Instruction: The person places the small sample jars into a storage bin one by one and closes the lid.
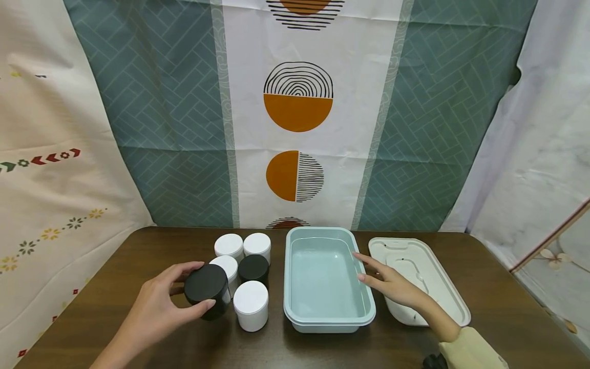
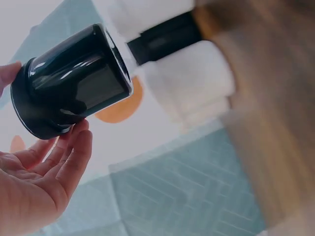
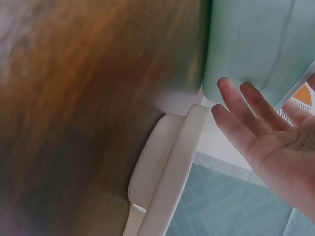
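Observation:
My left hand (image 1: 154, 302) grips a black lidded jar (image 1: 206, 287) by its lid, thumb on the near side and fingers on the far side. In the left wrist view the jar (image 2: 78, 81) is off the table, its glossy body and base visible. Just right of it stand several white jars (image 1: 250, 302) and a second black jar (image 1: 254, 267). A pale blue-green tub (image 1: 329, 325) sits at the middle of the table with bare insides. My right hand (image 1: 392, 282) is at the tub's right rim, fingers loosely spread; whether they touch it I cannot tell.
A white tub lid (image 1: 442, 282) lies right of the tub, partly under my right forearm. The brown wooden table (image 1: 272, 353) ends at a hanging patterned cloth (image 1: 184, 154) behind. Small dark object (image 1: 435, 361) shows beside the right sleeve at the near edge.

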